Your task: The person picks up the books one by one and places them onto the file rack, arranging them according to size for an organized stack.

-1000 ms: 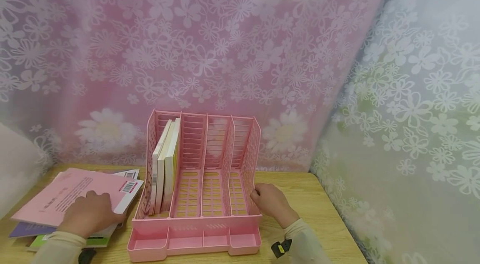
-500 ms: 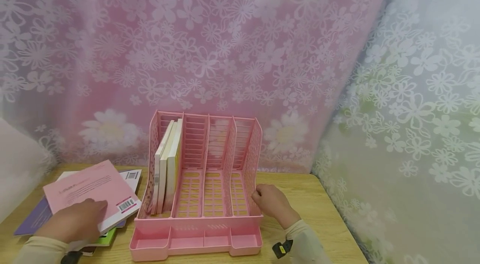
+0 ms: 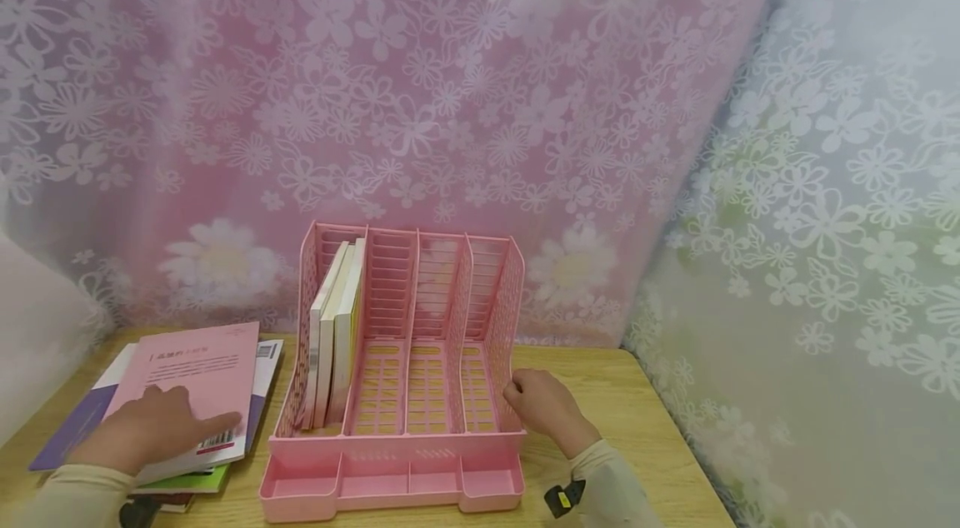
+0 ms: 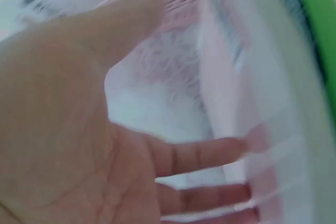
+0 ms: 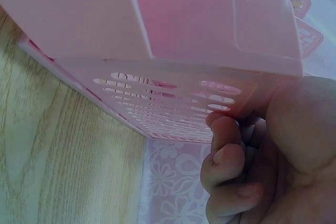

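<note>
My left hand (image 3: 146, 432) lies over a pink-covered book (image 3: 213, 374) on top of a stack at the table's left. In the left wrist view, its fingers (image 4: 205, 156) reach straight to the pink cover and the thumb stands away from them. At the right side of a pink plastic desk organizer (image 3: 390, 449), my right hand (image 3: 547, 407) holds the side wall's front edge. In the right wrist view, the curled fingers (image 5: 226, 163) meet the slotted wall (image 5: 173, 95); the thumb's tip is hidden. Several books (image 3: 333, 336) stand in the organizer's leftmost slot.
Beneath the pink book show a purple book (image 3: 71, 432), a green one (image 3: 198, 480) and others. The organizer has small trays (image 3: 300, 486) along its front. A flowered curtain (image 3: 420, 95) hangs behind the wooden table (image 3: 622, 420).
The left hand has turned the pink book on the stack, so it now lies straighter, its long side pointing away from me. The right hand and organizer stay in place.
</note>
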`<state>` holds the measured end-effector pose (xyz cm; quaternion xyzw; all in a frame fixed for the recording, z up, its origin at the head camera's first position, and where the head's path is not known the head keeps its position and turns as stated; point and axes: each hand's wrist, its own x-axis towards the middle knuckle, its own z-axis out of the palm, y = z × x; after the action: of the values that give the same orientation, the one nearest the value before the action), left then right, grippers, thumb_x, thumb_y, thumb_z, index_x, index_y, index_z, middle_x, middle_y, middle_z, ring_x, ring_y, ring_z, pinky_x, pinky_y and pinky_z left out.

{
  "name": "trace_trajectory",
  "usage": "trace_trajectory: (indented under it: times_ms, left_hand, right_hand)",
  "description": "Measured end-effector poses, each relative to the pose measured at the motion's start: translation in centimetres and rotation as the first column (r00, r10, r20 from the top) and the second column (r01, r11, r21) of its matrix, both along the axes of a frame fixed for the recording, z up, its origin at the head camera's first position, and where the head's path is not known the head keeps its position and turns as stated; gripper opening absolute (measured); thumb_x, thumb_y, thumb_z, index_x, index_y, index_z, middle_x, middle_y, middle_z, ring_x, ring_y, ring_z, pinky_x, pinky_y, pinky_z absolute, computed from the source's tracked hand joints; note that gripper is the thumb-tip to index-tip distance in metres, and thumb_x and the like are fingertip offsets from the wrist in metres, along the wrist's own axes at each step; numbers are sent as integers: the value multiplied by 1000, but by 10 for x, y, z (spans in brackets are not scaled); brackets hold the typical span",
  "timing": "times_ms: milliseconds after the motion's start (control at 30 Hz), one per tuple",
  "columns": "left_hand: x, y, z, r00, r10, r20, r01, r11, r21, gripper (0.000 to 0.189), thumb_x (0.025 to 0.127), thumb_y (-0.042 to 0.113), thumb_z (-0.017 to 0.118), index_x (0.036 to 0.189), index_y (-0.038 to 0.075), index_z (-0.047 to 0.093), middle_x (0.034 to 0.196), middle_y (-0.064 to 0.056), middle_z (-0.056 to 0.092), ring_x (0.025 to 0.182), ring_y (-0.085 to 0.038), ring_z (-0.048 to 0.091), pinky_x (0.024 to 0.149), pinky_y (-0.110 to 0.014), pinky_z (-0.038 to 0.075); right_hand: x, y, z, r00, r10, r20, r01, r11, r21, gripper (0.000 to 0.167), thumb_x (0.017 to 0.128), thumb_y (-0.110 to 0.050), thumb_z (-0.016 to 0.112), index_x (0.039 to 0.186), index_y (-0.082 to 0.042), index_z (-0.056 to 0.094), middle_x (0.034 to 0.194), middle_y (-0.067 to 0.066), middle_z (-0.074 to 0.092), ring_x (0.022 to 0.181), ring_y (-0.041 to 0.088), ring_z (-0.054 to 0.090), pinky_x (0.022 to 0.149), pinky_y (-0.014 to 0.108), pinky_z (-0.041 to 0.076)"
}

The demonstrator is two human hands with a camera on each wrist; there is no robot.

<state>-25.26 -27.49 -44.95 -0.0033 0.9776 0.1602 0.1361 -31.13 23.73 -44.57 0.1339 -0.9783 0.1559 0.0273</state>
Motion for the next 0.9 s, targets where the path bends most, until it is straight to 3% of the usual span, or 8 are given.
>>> trace_trajectory:
  times_ms: [67, 200, 400, 467, 633, 800, 900]
  left_hand:
    - [-2, 10, 0, 998, 62, -21, -62, 998, -13, 106, 84, 83, 56, 114, -18, 57, 92, -28, 63, 79, -39, 60, 71, -60, 52]
    - [-5, 25, 1, 990, 127, -55, -129, 991, -27, 115, 75, 93, 55, 107, -18, 56, 87, -28, 62, 76, -41, 60, 70, -60, 52]
    - [-11, 38, 6, 965, 260, -6, -260, 964, -52, 131, 56, 98, 65, 120, -15, 51, 102, -40, 56, 86, -56, 59, 69, -74, 49]
    - [-10, 40, 7, 968, 250, -11, -251, 967, -52, 126, 58, 93, 69, 118, -16, 51, 100, -39, 55, 85, -55, 59, 70, -74, 49]
    - [-8, 38, 5, 989, 142, -39, -144, 988, -50, 104, 69, 82, 73, 105, -14, 58, 84, -21, 60, 74, -35, 57, 68, -58, 52]
    - [-7, 34, 6, 995, 98, -25, -99, 994, -56, 94, 72, 75, 75, 105, -12, 61, 81, -14, 61, 72, -30, 55, 68, -54, 51]
    - [-4, 33, 9, 997, 75, -16, -76, 996, -48, 73, 76, 63, 77, 96, -6, 63, 79, -9, 60, 69, -26, 55, 65, -49, 50]
  right_hand:
    - [0, 0, 0, 1000, 1, 2, -1, 1000, 0, 29, 98, -16, 55, 70, -15, 52, 63, -2, 44, 57, 13, 39, 57, 31, 33]
    - [-1, -1, 1, 1000, 2, -2, -2, 1000, 0, 29, 98, -16, 55, 69, -15, 51, 63, -2, 43, 57, 13, 39, 57, 31, 33]
    - [-1, -2, 3, 1000, -8, -1, 8, 1000, 1, 28, 98, -17, 56, 70, -16, 52, 64, -2, 44, 59, 13, 40, 57, 31, 34]
    - [0, -2, 3, 1000, -9, 3, 9, 1000, -4, 28, 98, -16, 56, 70, -15, 52, 64, -2, 44, 58, 13, 40, 57, 31, 34]
    - [1, -1, 1, 1000, -14, 2, 14, 1000, -9, 28, 98, -17, 56, 70, -15, 52, 63, -3, 44, 57, 13, 40, 56, 30, 33]
    - [1, 0, -1, 1000, -9, -11, 9, 1000, -8, 29, 98, -16, 56, 69, -15, 51, 63, -3, 43, 56, 12, 38, 55, 30, 32]
    - [1, 1, -2, 1000, -5, -12, 5, 1000, -5, 30, 98, -16, 56, 68, -15, 50, 62, -3, 42, 56, 12, 37, 55, 29, 31]
